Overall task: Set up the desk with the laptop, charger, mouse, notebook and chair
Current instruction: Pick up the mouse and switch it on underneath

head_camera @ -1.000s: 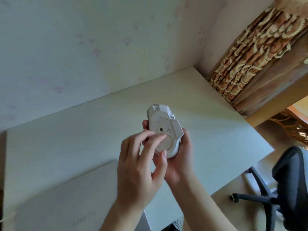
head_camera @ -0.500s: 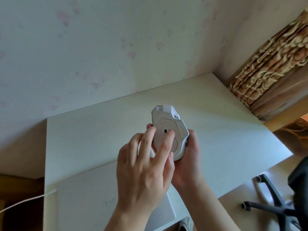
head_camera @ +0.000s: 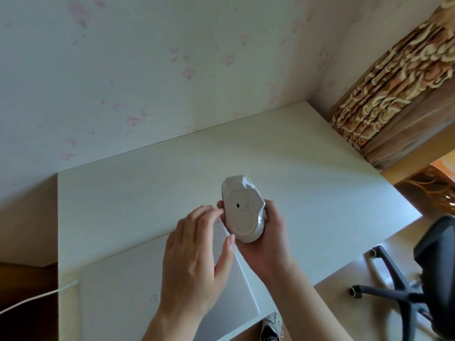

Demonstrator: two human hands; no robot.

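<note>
white mouse (head_camera: 242, 210) cradled belly-up in the right hand (head_camera: 267, 238), grip wrapped around its sides, long axis pointing away toward the wall, above the bench (head_camera: 152, 190). left hand (head_camera: 197, 257) just beside, fingers loosely spread, holding nothing.

The left hand (head_camera: 197, 262) covered the middle of the closed laptop (head_camera: 118, 299), so only part of its lid lettering showed, too faint to read. The right hand (head_camera: 268, 237) hid the upper shell of the upturned mouse (head_camera: 242, 212). At the right edge the chair (head_camera: 438, 274) was cut off, and at the near left the white cable (head_camera: 32, 297) left the picture.
</note>
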